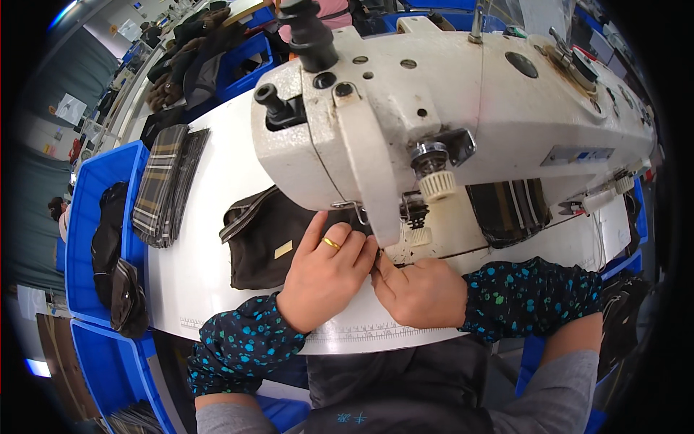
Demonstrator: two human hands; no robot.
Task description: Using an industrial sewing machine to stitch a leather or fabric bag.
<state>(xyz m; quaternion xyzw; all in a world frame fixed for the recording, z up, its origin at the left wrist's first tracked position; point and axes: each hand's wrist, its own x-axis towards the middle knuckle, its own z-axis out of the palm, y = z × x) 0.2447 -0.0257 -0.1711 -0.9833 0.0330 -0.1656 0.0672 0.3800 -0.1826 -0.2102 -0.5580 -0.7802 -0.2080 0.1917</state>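
Note:
A dark brown fabric piece, with a zipper along its left end and a small beige label, lies on the white sewing table under the head of a sewing machine. My left hand, a gold ring on one finger, rests across its right part; the index finger points up toward the needle area and the other fingers bend onto the edge. Close against it, my right hand pinches the same edge between thumb and index finger. The fingertips nearly meet, and the machine's white lever partly hides the needle area.
Stacked plaid fabric pieces lie at the table's left, another plaid stack under the machine arm. Blue bins with dark fabric stand beside the table. A ruler strip runs along the front edge. Small snippers lie right.

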